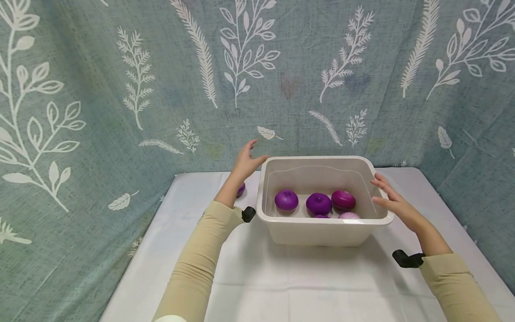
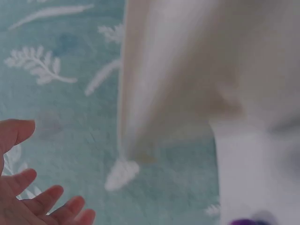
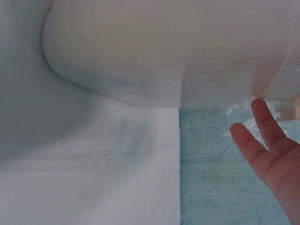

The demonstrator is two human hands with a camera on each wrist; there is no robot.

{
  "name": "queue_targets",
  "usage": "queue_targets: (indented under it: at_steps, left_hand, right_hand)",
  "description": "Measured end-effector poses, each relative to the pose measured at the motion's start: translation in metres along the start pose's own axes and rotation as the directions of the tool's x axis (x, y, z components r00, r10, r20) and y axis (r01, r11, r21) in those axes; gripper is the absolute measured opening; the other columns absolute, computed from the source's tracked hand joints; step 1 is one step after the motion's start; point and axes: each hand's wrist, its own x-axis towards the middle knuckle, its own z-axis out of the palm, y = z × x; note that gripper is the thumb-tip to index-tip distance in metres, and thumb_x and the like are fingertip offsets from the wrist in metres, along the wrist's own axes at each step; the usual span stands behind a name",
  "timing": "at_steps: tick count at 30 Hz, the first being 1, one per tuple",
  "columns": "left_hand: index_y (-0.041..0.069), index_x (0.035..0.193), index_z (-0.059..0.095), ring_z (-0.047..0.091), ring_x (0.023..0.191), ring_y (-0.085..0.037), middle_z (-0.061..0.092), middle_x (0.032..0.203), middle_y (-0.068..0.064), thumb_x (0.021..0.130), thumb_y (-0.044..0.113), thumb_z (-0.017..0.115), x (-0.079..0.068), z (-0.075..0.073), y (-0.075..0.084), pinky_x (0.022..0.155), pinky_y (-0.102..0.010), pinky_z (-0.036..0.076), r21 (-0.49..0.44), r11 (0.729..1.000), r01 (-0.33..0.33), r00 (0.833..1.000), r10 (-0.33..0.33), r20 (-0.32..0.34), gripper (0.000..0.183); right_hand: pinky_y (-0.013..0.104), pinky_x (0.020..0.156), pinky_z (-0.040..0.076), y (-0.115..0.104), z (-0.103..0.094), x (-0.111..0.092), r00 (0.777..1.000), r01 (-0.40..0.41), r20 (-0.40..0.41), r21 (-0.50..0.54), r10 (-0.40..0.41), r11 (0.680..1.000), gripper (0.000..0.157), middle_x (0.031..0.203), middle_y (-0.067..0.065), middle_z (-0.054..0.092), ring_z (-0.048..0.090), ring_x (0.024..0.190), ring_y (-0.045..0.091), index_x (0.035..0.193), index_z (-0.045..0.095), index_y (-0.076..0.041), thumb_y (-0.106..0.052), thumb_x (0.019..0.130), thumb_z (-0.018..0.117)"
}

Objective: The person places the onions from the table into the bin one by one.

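Note:
A cream plastic bin (image 1: 318, 232) stands on the white-covered table, holding several round purple onions (image 1: 286, 200), one of them paler (image 1: 348, 215). Its front wall partly hides the nearest ones. My left hand (image 1: 246, 163) is by the bin's back left corner, fingers spread and nothing held; in the left wrist view its fingers (image 2: 51, 199) stand apart from the bin's wall. At the right rim is my right hand (image 1: 392, 199), its fingers extended. A fingertip (image 3: 258, 105) appears to touch the rim in the right wrist view.
Another purple onion (image 1: 241, 190) lies on the table left of the bin, partly hidden by my left forearm. A green-blue curtain (image 1: 289, 120) with white leaf prints hangs behind and at both sides. The white tablecloth (image 1: 281, 286) extends in front of the bin.

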Motion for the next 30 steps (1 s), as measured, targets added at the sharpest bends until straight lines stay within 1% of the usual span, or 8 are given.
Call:
queue_targets:
  at_steps: [6, 11, 14, 18, 21, 24, 27, 30]
  left_hand:
    - [0.011, 0.143, 0.028, 0.027, 0.133, -0.032, 0.028, 0.146, -0.016, 0.089, 0.029, 0.057, 0.002, -0.012, -0.031, 0.105, -0.051, 0.028, 0.119, 0.992, 0.046, 0.998, -0.04, -0.058, 0.063]
    - [0.011, 0.142, 0.031, 0.026, 0.134, -0.033, 0.029, 0.146, -0.015, 0.091, 0.027, 0.054, 0.001, -0.019, -0.055, 0.107, -0.051, 0.024, 0.187, 0.981, 0.059, 0.997, -0.047, -0.069, 0.058]
    - [0.009, 0.141, 0.033, 0.026, 0.134, -0.033, 0.03, 0.146, -0.015, 0.091, 0.026, 0.054, 0.001, -0.022, -0.072, 0.108, -0.05, 0.023, 0.228, 0.97, 0.084, 0.996, -0.072, -0.061, 0.056]
    - [0.007, 0.141, 0.032, 0.025, 0.134, -0.035, 0.029, 0.146, -0.017, 0.091, 0.027, 0.054, 0.0, -0.022, -0.094, 0.108, -0.05, 0.023, 0.272, 0.952, 0.14, 0.99, -0.136, -0.033, 0.058]
    - [0.009, 0.142, 0.031, 0.024, 0.133, -0.04, 0.027, 0.146, -0.019, 0.089, 0.029, 0.055, -0.001, -0.019, -0.109, 0.106, -0.054, 0.023, 0.292, 0.939, 0.183, 0.982, -0.186, -0.017, 0.062]
    - [0.008, 0.143, 0.028, 0.024, 0.13, -0.047, 0.024, 0.146, -0.023, 0.087, 0.03, 0.056, -0.002, -0.015, -0.121, 0.103, -0.059, 0.024, 0.354, 0.911, 0.213, 0.972, -0.234, 0.018, 0.067]
    - [0.007, 0.144, 0.024, 0.024, 0.126, -0.053, 0.018, 0.146, -0.026, 0.085, 0.032, 0.057, -0.004, -0.011, -0.131, 0.1, -0.062, 0.026, 0.422, 0.881, 0.215, 0.963, -0.264, 0.061, 0.072]
    - [0.009, 0.145, 0.021, 0.018, 0.128, -0.053, 0.01, 0.149, -0.023, 0.084, 0.033, 0.059, -0.009, -0.008, -0.138, 0.1, -0.063, 0.025, 0.448, 0.864, 0.231, 0.949, -0.302, 0.092, 0.076]
  right_hand:
    - [0.077, 0.09, -0.001, 0.001, 0.0, 0.0, 1.0, -0.004, 0.0, 0.003, 0.004, 1.0, 0.064, 0.153, 0.006, -0.015, -0.018, 0.135, 0.04, 0.146, 0.009, -0.004, -0.017, 0.095, 0.045]
    - [0.077, 0.09, -0.001, 0.002, 0.0, 0.0, 1.0, -0.01, -0.006, 0.002, 0.01, 1.0, 0.064, 0.153, 0.005, -0.016, -0.018, 0.135, 0.041, 0.146, 0.009, -0.005, -0.017, 0.095, 0.046]
    - [0.077, 0.09, -0.001, 0.002, 0.001, 0.0, 1.0, -0.011, -0.007, 0.003, 0.011, 1.0, 0.064, 0.153, 0.005, -0.016, -0.018, 0.135, 0.041, 0.146, 0.01, -0.005, -0.017, 0.095, 0.046]
    - [0.077, 0.091, -0.001, 0.002, 0.001, 0.0, 1.0, -0.008, -0.008, 0.009, 0.009, 1.0, 0.064, 0.153, 0.005, -0.015, -0.018, 0.135, 0.04, 0.146, 0.01, -0.004, -0.017, 0.094, 0.046]
    - [0.077, 0.091, -0.001, 0.003, 0.0, -0.001, 1.0, -0.003, -0.008, 0.016, 0.003, 1.0, 0.063, 0.153, 0.005, -0.015, -0.018, 0.135, 0.04, 0.146, 0.01, -0.003, -0.016, 0.094, 0.045]
    - [0.077, 0.091, -0.001, 0.002, 0.0, 0.0, 1.0, -0.002, -0.008, 0.016, 0.002, 1.0, 0.063, 0.153, 0.005, -0.015, -0.018, 0.135, 0.04, 0.146, 0.011, -0.004, -0.017, 0.094, 0.045]
    - [0.077, 0.091, -0.001, 0.002, 0.0, 0.0, 1.0, -0.003, -0.008, 0.014, 0.003, 1.0, 0.063, 0.153, 0.004, -0.015, -0.018, 0.135, 0.04, 0.146, 0.01, -0.004, -0.017, 0.095, 0.045]
    - [0.077, 0.091, -0.001, 0.001, 0.0, 0.001, 1.0, -0.003, -0.007, 0.014, 0.003, 1.0, 0.063, 0.153, 0.005, -0.015, -0.018, 0.135, 0.04, 0.146, 0.01, -0.004, -0.016, 0.095, 0.045]
